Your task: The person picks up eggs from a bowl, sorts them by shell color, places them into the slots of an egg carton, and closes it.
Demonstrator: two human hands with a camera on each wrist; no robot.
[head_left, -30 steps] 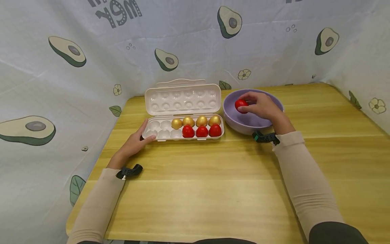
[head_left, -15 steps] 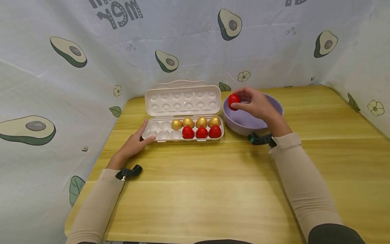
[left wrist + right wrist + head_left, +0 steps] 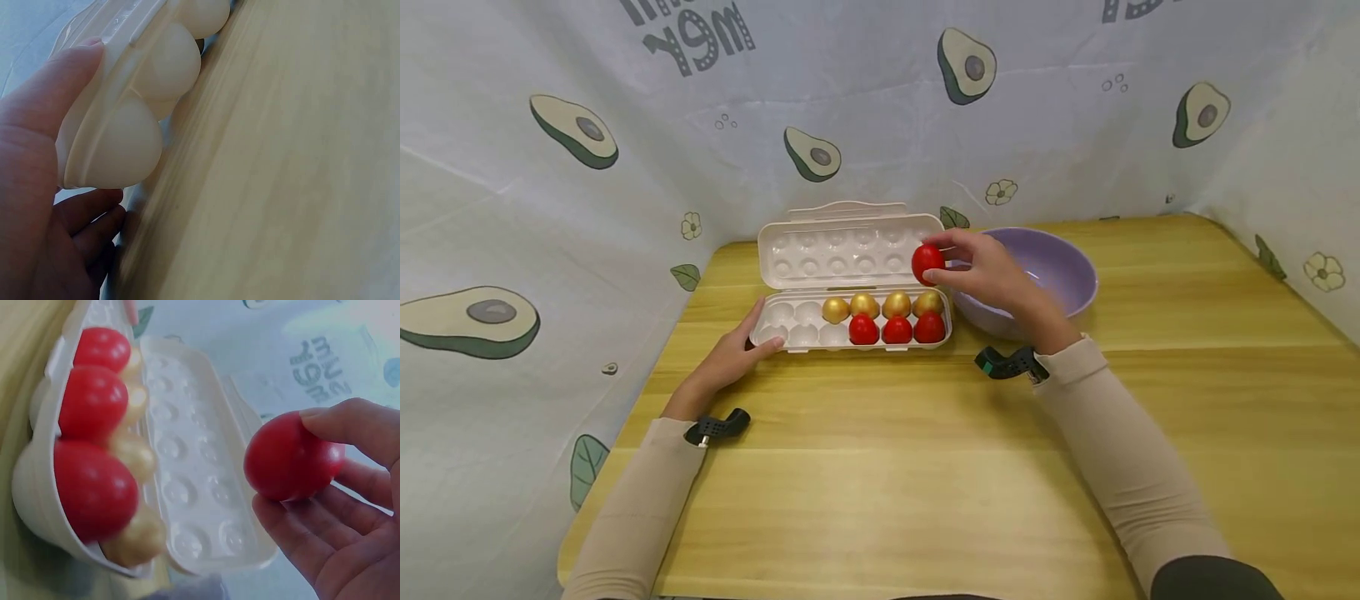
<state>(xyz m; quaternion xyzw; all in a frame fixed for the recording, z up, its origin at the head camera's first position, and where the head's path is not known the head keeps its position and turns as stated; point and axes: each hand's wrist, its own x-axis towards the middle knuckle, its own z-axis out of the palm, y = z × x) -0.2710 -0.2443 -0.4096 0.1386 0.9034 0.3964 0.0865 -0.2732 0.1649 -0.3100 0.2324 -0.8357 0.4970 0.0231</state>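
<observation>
My right hand (image 3: 988, 271) pinches a red egg (image 3: 290, 456) between thumb and fingertips, above the right end of a white egg carton (image 3: 805, 336). The carton's lid (image 3: 850, 250) stands raised at the back. Several golden eggs (image 3: 864, 304) fill the right part of its back row, and three red eggs (image 3: 897, 330) the right part of its front row. Bare cups lie at the left. My left hand (image 3: 730, 354) holds the carton's left end; in the left wrist view its thumb (image 3: 75, 69) lies on the rim and its fingers curl beside the end.
A purple bowl (image 3: 1060, 271) stands just right of the carton, partly behind my right hand and forearm. Both rest on a wooden table (image 3: 880, 475). A white cloth (image 3: 880, 92) with avocado prints hangs behind and at the sides.
My right hand has lifted the red egg out of the purple bowl and carried it left over the carton. The left hand has stayed at the carton's left end.
</observation>
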